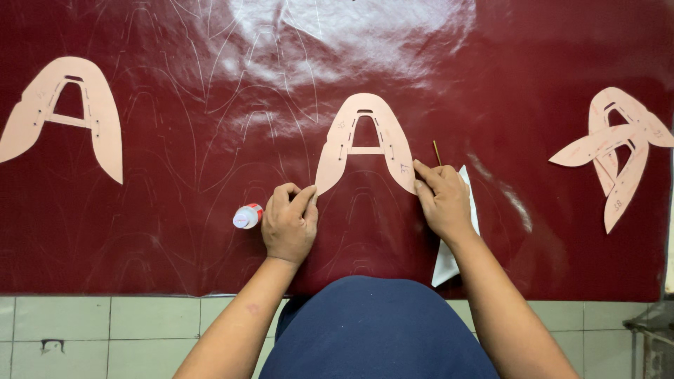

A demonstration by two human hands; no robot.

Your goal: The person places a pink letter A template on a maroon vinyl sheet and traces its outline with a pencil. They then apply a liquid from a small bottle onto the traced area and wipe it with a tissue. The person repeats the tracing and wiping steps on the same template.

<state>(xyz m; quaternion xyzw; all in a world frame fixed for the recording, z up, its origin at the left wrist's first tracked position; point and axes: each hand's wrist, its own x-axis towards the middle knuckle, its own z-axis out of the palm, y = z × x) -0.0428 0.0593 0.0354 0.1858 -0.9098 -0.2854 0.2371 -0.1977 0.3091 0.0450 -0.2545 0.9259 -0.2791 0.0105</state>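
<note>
**Pattern pinned at both tips on the red sheet**

The pink, arch-shaped pattern piece [365, 144] lies flat at the centre of the frame on the glossy dark red sheet [175, 210]. Its two lower tips sit right under the person's fingers: the left hand [289, 223] presses the left tip with curled fingers, and the right hand [444, 200] pins the right tip while pinching a thin stick-like tool [437, 151], its point just beside the pattern's outer edge. Neither hand is open.

The sheet looks slick, so I judge the pattern could slide if either press eases, and a traced line would then stray.

A small white bottle with a red cap [247, 216] lies just left of the left hand. White paper [449, 263] shows beneath the right wrist. More pink patterns rest at upper left [67, 112] and far right [618, 151].
</note>
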